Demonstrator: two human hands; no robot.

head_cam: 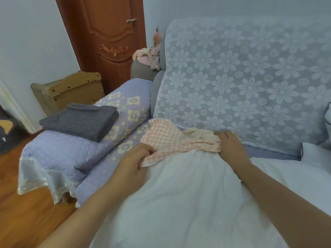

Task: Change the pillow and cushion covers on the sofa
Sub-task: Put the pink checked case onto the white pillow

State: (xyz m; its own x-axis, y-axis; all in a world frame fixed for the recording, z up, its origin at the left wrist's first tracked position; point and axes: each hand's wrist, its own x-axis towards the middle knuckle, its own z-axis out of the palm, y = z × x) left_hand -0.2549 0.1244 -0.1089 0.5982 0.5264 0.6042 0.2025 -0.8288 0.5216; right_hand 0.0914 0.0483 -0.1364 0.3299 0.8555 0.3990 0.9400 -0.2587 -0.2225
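Note:
A white pillow (188, 190) lies on the sofa seat in front of me, its far end wrapped in a bunched pink-and-white checked cover (172, 136). My left hand (132, 165) grips the left edge of the checked cover, fingers curled round the fabric. On the cover's right edge, my right hand (231, 144) holds the fabric with its fingers bent over it. A stack of folded grey covers (80, 120) rests on the sofa's left armrest.
The sofa (250, 77) has a flowered grey-blue throw over its back and a quilted lilac cover on the armrest (59, 153). A brown door (107, 33) and a wooden box (71, 90) stand behind. Another white pillow (311, 169) lies at the right.

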